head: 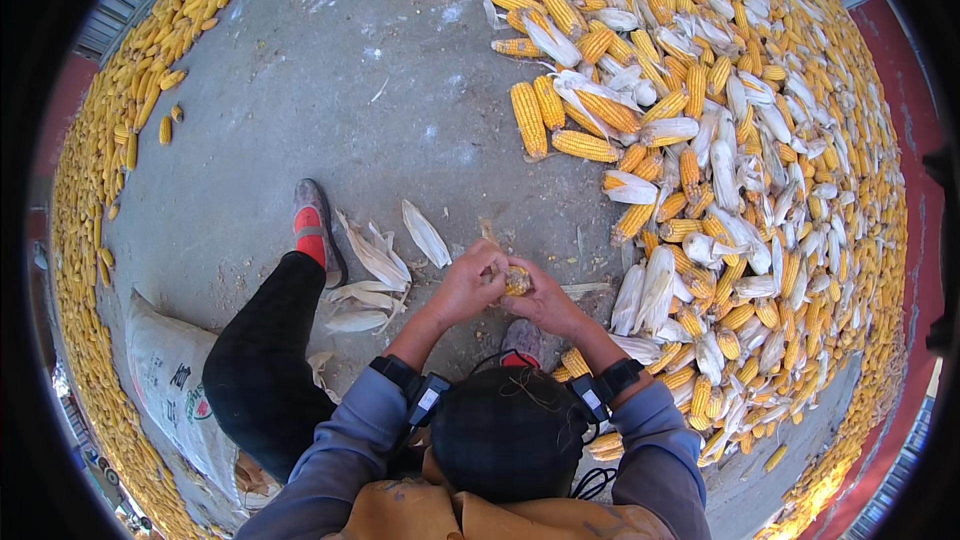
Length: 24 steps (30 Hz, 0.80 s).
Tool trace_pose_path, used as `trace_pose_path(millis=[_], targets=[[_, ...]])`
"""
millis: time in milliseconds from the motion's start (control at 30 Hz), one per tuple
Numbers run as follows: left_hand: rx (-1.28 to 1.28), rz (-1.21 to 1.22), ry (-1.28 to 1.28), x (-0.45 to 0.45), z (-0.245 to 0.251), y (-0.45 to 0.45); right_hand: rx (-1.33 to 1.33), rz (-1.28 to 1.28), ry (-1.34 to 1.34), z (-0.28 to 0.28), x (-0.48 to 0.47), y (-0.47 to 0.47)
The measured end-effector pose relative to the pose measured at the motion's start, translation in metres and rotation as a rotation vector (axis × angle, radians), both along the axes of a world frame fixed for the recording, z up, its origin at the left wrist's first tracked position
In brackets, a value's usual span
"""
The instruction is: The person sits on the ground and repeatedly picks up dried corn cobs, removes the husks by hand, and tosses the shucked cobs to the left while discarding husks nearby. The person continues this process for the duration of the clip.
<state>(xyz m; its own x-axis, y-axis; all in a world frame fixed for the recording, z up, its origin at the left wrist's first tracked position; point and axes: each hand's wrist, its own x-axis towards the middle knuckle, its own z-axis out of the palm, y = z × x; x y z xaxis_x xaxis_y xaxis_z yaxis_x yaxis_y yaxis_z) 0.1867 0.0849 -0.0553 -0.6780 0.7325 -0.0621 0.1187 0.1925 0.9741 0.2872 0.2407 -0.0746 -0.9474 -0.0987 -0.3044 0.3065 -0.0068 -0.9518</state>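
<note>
A yellow ear of corn [517,281] is between my two hands, its end pointing up at me and most of its length hidden by fingers. My right hand [541,298] wraps it from the right, thumb below and fingers above. On the other side my left hand [472,281] is closed against it with curled fingers; whether it also pinches husk is hidden. A pale scrap of husk [487,230] shows just beyond the left knuckles. Dry corn husks [375,259] lie on the concrete floor between my left hand and my left shoe [315,229].
A large heap of corn ears [697,165], many with husk on, spreads along the right. Another bank of bare ears [142,82] curves along the left. A white woven sack [169,371] with printing lies beside my left leg. Bare concrete floor [337,90] stretches ahead.
</note>
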Motion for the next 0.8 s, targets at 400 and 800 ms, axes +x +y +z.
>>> trace_pose_path(millis=[400, 800], targets=[[0.195, 0.115, -0.481, 0.002, -0.01, -0.002, -0.176, -0.08, -0.078, 0.0, -0.004, 0.0], [0.275, 0.2, -0.642, -0.001, -0.002, -0.005, -0.35, -0.102, -0.188, 0.016, -0.01, 0.001]])
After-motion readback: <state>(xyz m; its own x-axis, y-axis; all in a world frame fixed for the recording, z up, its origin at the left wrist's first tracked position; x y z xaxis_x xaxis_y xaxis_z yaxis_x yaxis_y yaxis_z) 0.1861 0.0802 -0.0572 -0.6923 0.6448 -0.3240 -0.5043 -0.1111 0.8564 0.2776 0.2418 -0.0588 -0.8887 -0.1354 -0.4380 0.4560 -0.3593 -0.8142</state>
